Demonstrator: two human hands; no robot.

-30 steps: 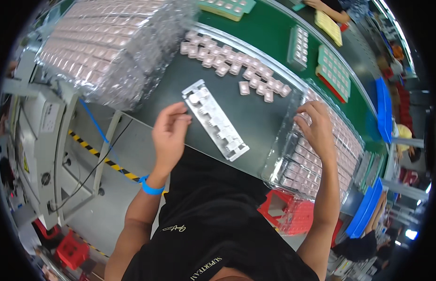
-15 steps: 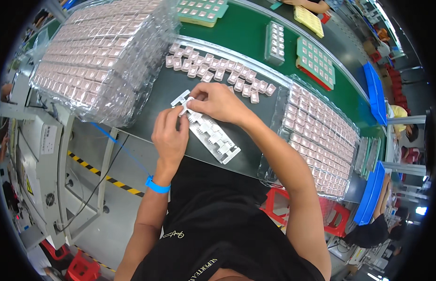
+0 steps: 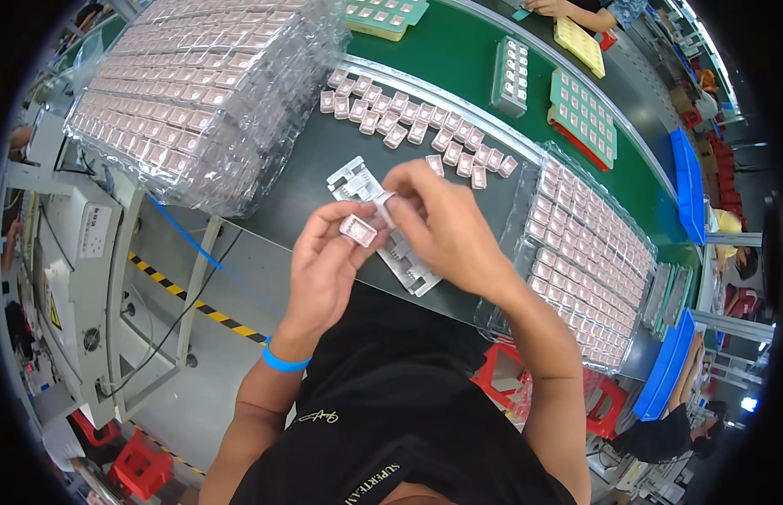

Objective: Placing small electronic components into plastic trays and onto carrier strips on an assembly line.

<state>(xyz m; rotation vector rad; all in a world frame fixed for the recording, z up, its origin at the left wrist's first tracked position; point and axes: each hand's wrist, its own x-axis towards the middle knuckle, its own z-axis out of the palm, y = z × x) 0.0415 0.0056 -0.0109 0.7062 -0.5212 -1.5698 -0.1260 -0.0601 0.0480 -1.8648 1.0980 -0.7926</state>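
Note:
My left hand [image 3: 317,268] is closed around the edges of a small pinkish-white rectangular plastic part [image 3: 358,231], its hollow side facing up. Close beside it, my right hand [image 3: 448,220] pinches a small white piece [image 3: 383,204] between thumb and fingers; its exact shape is partly hidden. Beneath both hands, a long white fixture [image 3: 351,182] lies slanted on the dark work surface. Both of its ends show, while my fingers cover its middle.
Loose pinkish parts [image 3: 417,130] lie in rows beyond my hands. Full trays in clear plastic stand as a tall stack [image 3: 147,105] at left and a lower stack [image 3: 593,261] at right. Past a metal rail, a green belt [image 3: 459,59] carries trays. A co-worker's hand [image 3: 553,7] is at the far side.
My left hand has come off the fixture and turned palm up, with a pinkish part now showing in it. My right hand has moved toward me along the fixture. The whole view has shifted slightly.

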